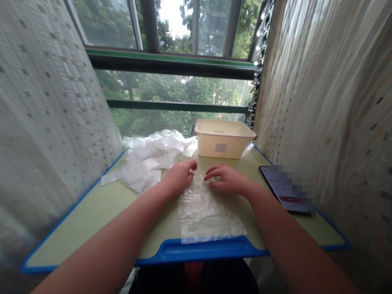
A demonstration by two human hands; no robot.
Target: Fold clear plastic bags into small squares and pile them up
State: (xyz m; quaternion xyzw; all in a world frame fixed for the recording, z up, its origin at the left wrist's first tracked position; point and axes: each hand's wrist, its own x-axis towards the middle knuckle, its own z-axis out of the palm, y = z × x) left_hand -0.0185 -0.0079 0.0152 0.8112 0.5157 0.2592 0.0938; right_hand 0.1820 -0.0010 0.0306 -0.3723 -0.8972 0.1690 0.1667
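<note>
A clear, crinkled plastic bag (208, 216) lies flat in front of me, its near end reaching over the blue tray edge of the table. My left hand (180, 175) is at the bag's far left corner, fingers curled in and thumb against the film; the exact grip is partly hidden. Over the far right corner hovers my right hand (226, 179), its fingers bent but apart, with nothing visible between them. Beyond my left hand spreads a loose pile of white, translucent plastic bags (147, 165).
A cream plastic bin (211, 146) with a small label stands at the back of the pale green table (88, 220). A phone (281, 190) lies at the right edge. Curtains (330, 122) hang on both sides, and a window (180, 87) is behind.
</note>
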